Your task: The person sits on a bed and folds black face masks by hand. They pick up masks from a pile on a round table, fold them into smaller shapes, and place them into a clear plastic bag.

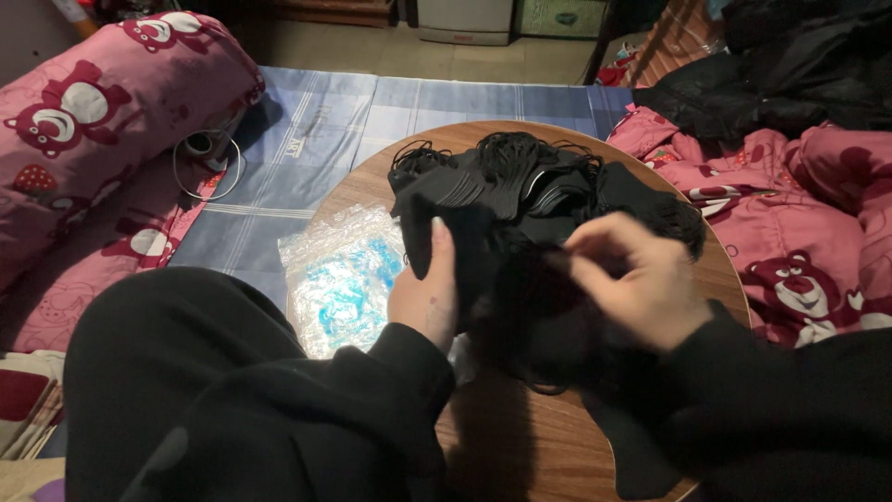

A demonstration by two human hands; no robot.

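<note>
On the round wooden surface (pixel 520 446), the left hand (pixel 426 293) is gripping a black fabric mask (pixel 437 209) while the right hand (pixel 632 279) is pinching elastic loops in the adjoining black pile (pixel 539 186), likely snagging tangled cords.

Two hands (pixel 426 297), one round table (pixel 520 446), one plastic bag (pixel 339 279), one mask pile (pixel 530 186)

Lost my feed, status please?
Left hand grip on black masks. Right hand pinching a strap. Clear plastic bags beside, not blocking.
</note>
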